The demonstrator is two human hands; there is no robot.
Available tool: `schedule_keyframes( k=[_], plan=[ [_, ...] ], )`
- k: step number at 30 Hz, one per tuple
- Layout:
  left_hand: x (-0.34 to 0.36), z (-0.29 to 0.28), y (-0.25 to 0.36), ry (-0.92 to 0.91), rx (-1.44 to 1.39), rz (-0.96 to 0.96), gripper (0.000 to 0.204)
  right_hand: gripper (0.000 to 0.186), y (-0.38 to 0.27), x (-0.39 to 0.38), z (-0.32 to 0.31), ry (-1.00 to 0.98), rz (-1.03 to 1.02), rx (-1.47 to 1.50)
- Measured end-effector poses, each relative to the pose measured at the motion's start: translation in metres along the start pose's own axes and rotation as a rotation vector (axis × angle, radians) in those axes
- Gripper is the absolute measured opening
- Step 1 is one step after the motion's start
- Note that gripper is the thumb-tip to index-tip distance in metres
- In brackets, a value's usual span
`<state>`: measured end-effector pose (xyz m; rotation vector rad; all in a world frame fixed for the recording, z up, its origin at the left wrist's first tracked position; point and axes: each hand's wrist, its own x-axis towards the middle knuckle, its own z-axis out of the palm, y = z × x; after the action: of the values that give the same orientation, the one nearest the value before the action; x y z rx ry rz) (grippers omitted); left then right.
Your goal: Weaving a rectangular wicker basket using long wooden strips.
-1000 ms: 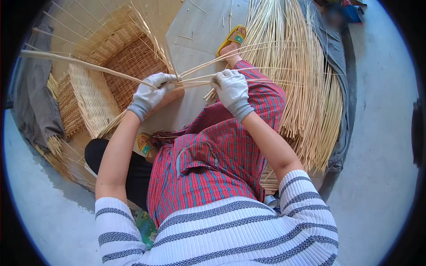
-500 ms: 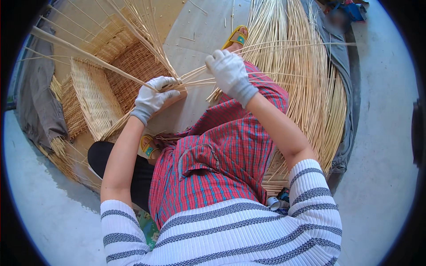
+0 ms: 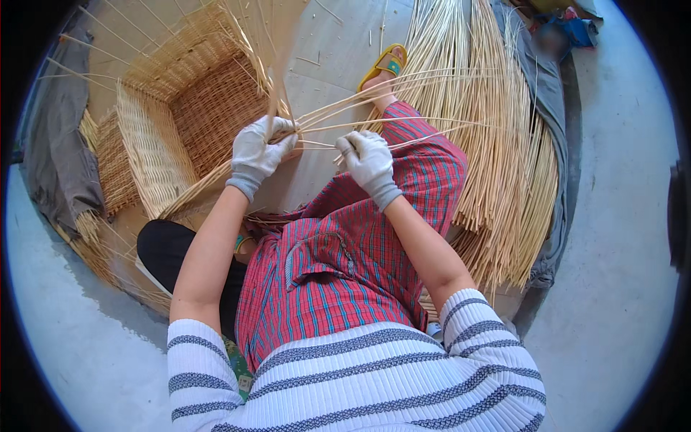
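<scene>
The right hand [image 3: 368, 160], out along the thin cane strands [image 3: 432, 122] half a second ago, now sits close beside the left hand [image 3: 257, 153], pinching the strands there. The long cane that slanted up and away from the left hand now stands nearly upright above it, at the woven basket [image 3: 187, 122] edge.

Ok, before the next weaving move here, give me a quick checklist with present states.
1. Left hand gripping cane strands at the basket rim: ok.
2. Right hand closed on the loose strands: ok.
3. Both hands gloved: ok.
4. Spare cane bundle lying beside the right leg: ok.
5. Strands free of tangles where they cross between the hands: cannot tell.
6. Basket held steady against the lap: cannot tell.
</scene>
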<state>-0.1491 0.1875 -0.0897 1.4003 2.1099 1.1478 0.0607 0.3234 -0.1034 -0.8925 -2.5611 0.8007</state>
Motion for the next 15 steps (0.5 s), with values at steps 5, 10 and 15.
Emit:
schedule_keyframes(
  k=[5,10,15],
  plan=[
    [0.001,0.009,0.008,0.097,0.347,0.034,0.020,0.033,0.011,0.028,0.018,-0.101,0.447,0.950],
    [0.002,0.014,0.014,0.105,0.352,-0.005,0.017,0.015,-0.005,-0.007,0.039,0.231,0.185,0.798],
    [-0.006,0.004,0.013,0.089,0.341,-0.018,0.020,0.026,-0.046,0.016,-0.019,0.009,-0.554,0.057]
  ],
)
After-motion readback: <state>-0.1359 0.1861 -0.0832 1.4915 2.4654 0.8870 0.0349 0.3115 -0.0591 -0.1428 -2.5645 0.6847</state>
